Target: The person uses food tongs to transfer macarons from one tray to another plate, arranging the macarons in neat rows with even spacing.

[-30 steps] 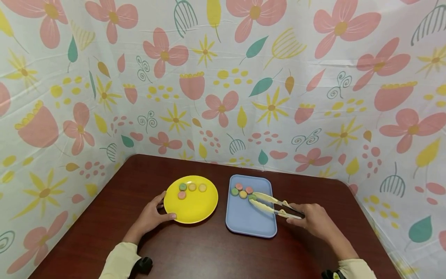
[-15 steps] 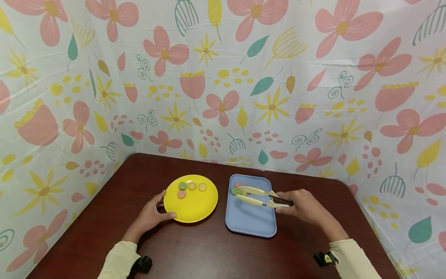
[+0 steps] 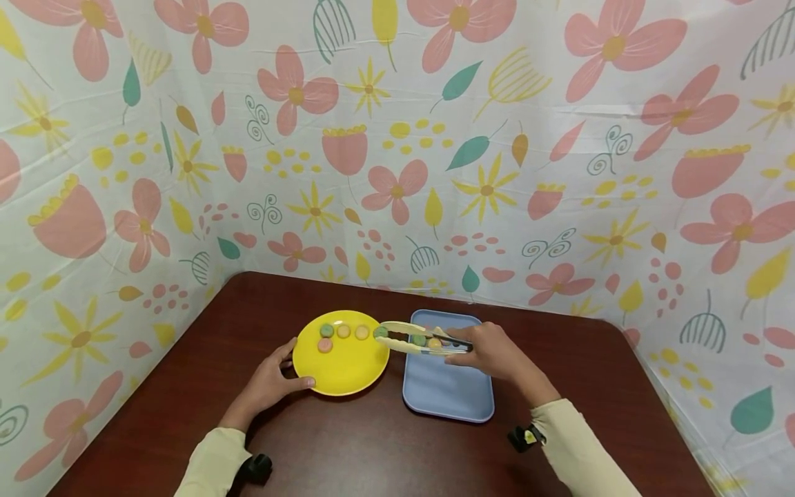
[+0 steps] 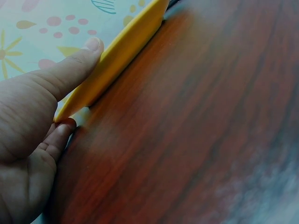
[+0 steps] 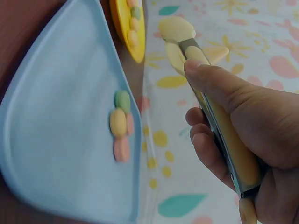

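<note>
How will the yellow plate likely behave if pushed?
The yellow plate is probably stiff: its rim shows an even curve where the left hand pinches it. Likely slides readily, as the table looks smooth and glossy. The pink macaron may shift, since the plate beneath looks shiny.

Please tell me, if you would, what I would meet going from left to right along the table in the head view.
Left sleeve → left hand → yellow plate → blue tray → right hand → right sleeve.
</note>
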`<state>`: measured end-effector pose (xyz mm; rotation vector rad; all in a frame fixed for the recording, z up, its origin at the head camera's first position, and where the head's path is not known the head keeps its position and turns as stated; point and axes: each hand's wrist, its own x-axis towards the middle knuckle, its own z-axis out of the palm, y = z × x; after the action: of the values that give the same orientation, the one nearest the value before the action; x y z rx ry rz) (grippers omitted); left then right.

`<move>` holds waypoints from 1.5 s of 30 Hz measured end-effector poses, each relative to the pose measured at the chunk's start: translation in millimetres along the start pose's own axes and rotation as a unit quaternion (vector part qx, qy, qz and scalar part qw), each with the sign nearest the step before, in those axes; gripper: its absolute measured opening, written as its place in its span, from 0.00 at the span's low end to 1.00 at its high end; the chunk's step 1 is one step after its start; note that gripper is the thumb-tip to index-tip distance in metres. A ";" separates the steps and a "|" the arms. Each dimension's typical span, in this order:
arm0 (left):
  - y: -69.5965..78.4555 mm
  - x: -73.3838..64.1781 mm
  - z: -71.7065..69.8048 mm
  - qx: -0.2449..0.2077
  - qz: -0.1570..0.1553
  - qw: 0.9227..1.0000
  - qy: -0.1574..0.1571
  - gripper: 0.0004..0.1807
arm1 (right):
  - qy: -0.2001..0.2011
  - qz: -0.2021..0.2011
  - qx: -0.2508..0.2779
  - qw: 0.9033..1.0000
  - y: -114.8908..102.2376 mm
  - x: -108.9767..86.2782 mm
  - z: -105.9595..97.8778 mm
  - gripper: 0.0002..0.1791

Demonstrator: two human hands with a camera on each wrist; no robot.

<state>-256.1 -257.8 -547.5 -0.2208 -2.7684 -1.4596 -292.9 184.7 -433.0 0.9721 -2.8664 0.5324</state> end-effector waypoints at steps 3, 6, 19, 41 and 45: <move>-0.2 0.2 0.2 0.000 0.001 1.000 -0.001 0.58 | 0.001 -0.014 0.007 1.000 -6.5 9.2 11.4 0.36; -0.2 0.0 -0.2 -0.001 0.006 1.000 -0.002 0.58 | 0.009 -0.020 0.010 1.000 -13.9 16.8 22.4 0.35; -0.8 1.4 -1.2 0.002 0.004 1.000 0.000 0.58 | 0.038 -0.040 0.006 0.998 -30.3 38.4 59.2 0.26; -1.3 1.4 -1.0 -0.005 0.004 1.000 -0.002 0.59 | 0.017 -0.019 -0.002 1.000 -36.9 39.3 59.5 0.29; -1.5 1.7 -0.6 -0.004 0.009 1.000 0.000 0.59 | 0.015 -0.009 0.017 1.000 -32.6 28.8 37.8 0.30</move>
<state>-257.9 -259.0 -548.2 -0.2440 -2.7536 -1.4683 -294.5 131.0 -453.6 0.9842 -2.8279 0.5924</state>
